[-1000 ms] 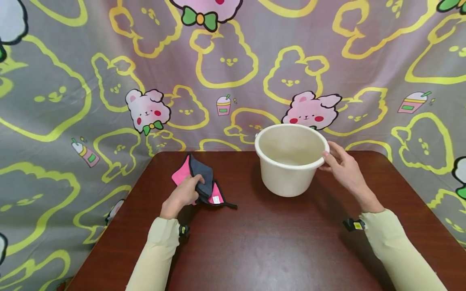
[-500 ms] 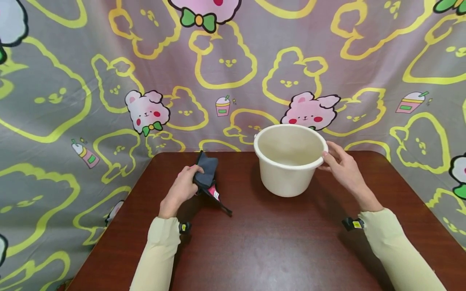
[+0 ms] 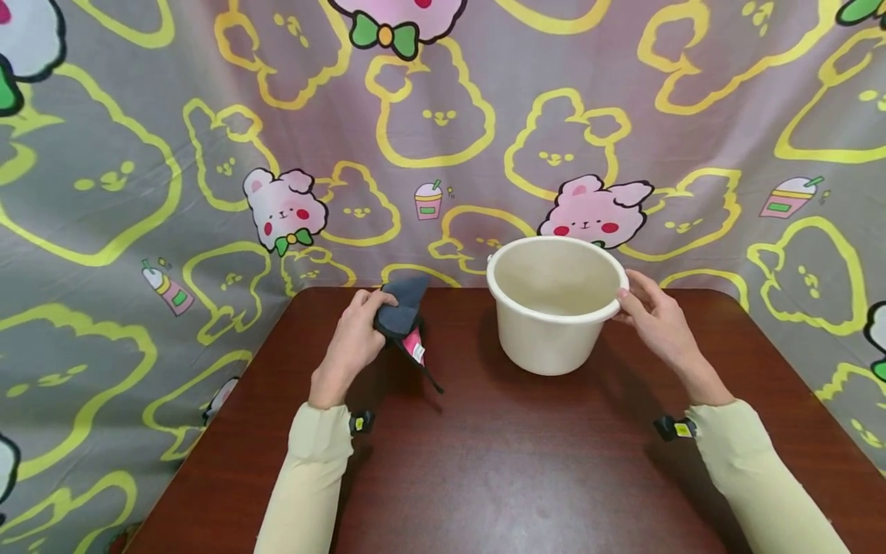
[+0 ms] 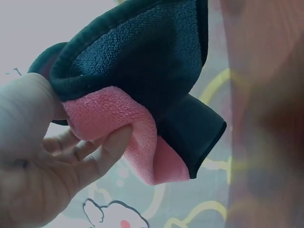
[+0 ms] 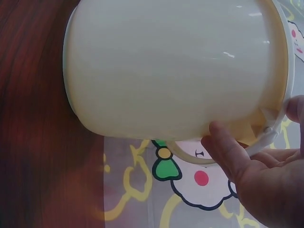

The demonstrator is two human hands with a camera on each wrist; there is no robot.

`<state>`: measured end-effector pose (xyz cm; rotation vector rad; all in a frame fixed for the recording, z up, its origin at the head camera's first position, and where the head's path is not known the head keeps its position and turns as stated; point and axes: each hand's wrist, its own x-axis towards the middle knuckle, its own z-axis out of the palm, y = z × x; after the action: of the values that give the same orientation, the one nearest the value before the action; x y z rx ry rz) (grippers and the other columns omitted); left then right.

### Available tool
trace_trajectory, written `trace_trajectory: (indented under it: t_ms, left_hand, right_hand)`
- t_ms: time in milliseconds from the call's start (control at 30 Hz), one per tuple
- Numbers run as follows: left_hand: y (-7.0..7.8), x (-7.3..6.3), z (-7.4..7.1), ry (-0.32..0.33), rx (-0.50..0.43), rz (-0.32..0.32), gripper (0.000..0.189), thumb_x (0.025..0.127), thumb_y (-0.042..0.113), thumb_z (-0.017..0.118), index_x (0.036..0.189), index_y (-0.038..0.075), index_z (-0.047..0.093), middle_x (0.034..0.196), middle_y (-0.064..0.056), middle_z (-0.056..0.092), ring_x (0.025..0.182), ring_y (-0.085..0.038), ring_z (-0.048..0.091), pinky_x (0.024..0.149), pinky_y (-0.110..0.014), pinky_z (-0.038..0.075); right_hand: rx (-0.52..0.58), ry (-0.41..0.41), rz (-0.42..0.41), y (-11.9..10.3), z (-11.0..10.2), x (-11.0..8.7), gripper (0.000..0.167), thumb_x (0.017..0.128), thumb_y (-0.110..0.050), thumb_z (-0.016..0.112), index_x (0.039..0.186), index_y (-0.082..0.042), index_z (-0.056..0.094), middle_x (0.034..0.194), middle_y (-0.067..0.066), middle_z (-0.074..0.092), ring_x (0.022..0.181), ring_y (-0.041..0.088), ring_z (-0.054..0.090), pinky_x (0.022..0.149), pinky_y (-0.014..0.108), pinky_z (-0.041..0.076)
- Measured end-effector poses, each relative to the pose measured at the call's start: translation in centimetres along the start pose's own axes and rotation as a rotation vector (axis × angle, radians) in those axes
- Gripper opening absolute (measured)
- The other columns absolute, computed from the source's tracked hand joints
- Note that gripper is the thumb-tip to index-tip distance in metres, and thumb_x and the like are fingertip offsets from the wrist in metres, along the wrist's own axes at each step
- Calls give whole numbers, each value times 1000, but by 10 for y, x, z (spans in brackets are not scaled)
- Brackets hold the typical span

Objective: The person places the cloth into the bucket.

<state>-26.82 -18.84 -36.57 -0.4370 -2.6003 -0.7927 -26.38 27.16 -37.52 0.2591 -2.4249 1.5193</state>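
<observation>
My left hand (image 3: 353, 331) grips a bunched, plush cleaning cloth (image 3: 404, 304) over the left part of the table. The cloth is dark grey on one side and pink on the other, with black edging, a white label and a dangling loop. In the left wrist view its pink side (image 4: 109, 114) lies between thumb and fingers. A cream plastic bucket (image 3: 547, 342) stands upright on the table, right of centre. With the thumb on its rim and fingers against the outside wall, my right hand (image 3: 657, 319) holds the bucket's right side.
The dark brown table (image 3: 477, 454) ends at a patterned curtain (image 3: 443, 177) behind and at both sides. A curved bucket handle (image 5: 190, 157) shows below the wall in the right wrist view.
My left hand has lifted the cloth off the table and moved it slightly away and right; it now hangs more gathered. The right hand and bucket stay in place.
</observation>
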Motion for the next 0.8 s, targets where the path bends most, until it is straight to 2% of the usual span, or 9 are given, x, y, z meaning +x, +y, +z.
trace_trajectory:
  t_ms: [133,467,800]
  left_hand:
    - [9,3,-4,50,-13,46,40,81,-8,68,114,16,64,115,-16,56,109,-38,60,96,-52,50]
    - [30,7,-14,133,-42,101,41,82,-6,70,117,13,64,110,-16,55,105,-39,62,98,-52,50]
    - [57,6,-34,273,-167,193,40,84,-7,68,118,13,65,113,-15,55,113,-35,60,102,-51,49]
  right_hand:
    - [6,1,-2,-2,2,-1,56,102,-28,50,151,-4,34,137,32,51,89,-13,60,73,12,55]
    - [29,10,5,0,1,0,57,103,-28,49,152,-4,32,138,32,49,86,-16,59,73,11,54]
    - [46,12,-4,0,1,1,57,103,-26,49,151,-3,32,138,34,49,87,-16,59,72,11,54]
